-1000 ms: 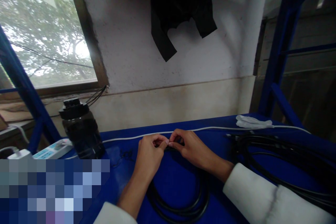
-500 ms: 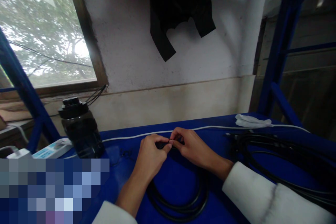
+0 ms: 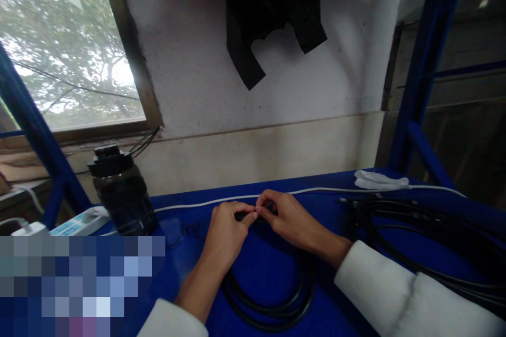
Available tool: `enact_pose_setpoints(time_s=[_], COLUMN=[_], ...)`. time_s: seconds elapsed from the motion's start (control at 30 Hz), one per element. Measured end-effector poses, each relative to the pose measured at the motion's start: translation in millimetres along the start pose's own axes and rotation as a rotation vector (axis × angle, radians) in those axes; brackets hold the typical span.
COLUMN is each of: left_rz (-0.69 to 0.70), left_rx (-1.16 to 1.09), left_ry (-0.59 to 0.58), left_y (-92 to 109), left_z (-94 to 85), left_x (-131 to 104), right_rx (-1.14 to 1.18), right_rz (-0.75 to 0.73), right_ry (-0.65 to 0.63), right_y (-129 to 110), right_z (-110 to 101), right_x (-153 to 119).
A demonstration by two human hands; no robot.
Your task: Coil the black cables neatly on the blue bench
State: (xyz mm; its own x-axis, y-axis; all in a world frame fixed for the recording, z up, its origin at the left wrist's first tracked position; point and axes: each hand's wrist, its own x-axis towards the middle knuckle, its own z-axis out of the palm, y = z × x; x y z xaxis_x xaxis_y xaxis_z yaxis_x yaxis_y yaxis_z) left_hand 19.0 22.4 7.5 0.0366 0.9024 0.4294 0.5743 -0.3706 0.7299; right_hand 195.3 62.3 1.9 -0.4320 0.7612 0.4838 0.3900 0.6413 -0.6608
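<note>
A coil of black cable (image 3: 272, 318) lies in round loops on the blue tabletop, its far side running up under both hands. My left hand (image 3: 229, 224) is closed around the coil's far part, with a dark stretch of cable showing between thumb and forefinger. Against its fingertips, my right hand (image 3: 282, 216) pinches thumb and forefinger together. Whatever lies between the meeting fingertips is too small and dark to make out. To the right, a larger bundle of black cables (image 3: 375, 221) rests near the right forearm.
A dark water bottle (image 3: 122, 189) stands at the left beside a white power strip (image 3: 81, 221). A white cord (image 3: 205, 203) crosses the back of the blue table (image 3: 336, 181), passing a crumpled white glove-like item (image 3: 379, 181). Blue frame posts (image 3: 421, 73) rise at both sides.
Both hands stay at the coil's far side with fingertips together; the right fingers have shifted only very slightly. The view has tilted a little.
</note>
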Motion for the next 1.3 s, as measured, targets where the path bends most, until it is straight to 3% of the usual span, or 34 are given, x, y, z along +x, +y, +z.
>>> enact_pose_setpoints(time_s=[0.4, 0.57, 0.8, 1.3], left_rz=[0.016, 0.003, -0.013, -0.011], left_rx=[-0.061, -0.053, -0.073, -0.138], left_ry=[0.053, 0.072, 0.056, 0.005], left_y=[4, 5, 3, 2], left_z=[1.8, 0.7, -0.2, -0.5], left_x=[-1, 2, 2, 2], right_rx=[0.021, -0.001, 0.027, -0.044], right_rz=[-0.004, -0.073, -0.008, 0.002], right_ry=[0.004, 0.010, 0.010, -0.034], right_y=[-11, -9, -12, 6], right_z=[-4, -4, -1, -1], right_x=[2, 2, 2, 3])
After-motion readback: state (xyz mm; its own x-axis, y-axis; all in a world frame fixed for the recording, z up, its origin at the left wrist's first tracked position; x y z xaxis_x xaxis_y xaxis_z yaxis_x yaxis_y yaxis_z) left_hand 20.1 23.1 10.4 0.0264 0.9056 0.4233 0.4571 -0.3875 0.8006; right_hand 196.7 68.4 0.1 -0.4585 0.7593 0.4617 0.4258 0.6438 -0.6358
